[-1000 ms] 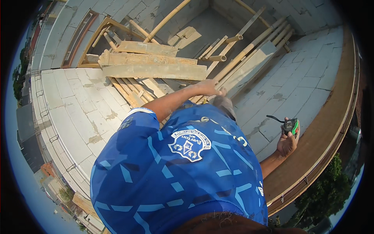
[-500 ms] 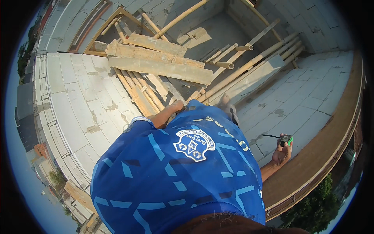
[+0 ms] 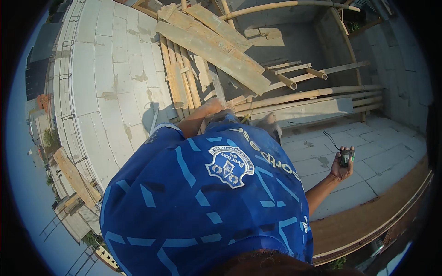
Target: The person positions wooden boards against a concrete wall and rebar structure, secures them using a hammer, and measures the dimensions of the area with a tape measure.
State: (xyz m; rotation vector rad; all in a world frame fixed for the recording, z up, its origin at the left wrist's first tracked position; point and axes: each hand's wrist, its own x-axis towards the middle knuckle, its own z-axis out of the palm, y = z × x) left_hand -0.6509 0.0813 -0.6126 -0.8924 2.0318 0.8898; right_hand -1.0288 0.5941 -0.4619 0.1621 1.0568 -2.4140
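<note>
Out to the right, my right hand (image 3: 341, 171) is closed around a small black and green tape measure (image 3: 345, 158). A thin dark cord (image 3: 330, 139) loops up from its case. My left hand (image 3: 212, 106) is low in front of my body, close to the lower ends of the bamboo poles (image 3: 185, 76). Its fingers are mostly hidden, so what it touches is unclear. A blue patterned shirt (image 3: 202, 202) fills the lower middle. One bare foot (image 3: 266, 122) shows beside a long board (image 3: 313, 112).
Rough planks (image 3: 212, 57) lie crosswise ahead over the bamboo. More bamboo poles (image 3: 308, 95) run to the right above a sunken grey-walled space. Pale block walls (image 3: 110, 87) extend on the left, and light blocks (image 3: 368, 156) on the right, bordered by a brown strip (image 3: 368, 230).
My view has shifted and turned, so the planks and poles appear further right and tilted. My right hand has turned upward and appears higher in view, still holding the tape measure.
</note>
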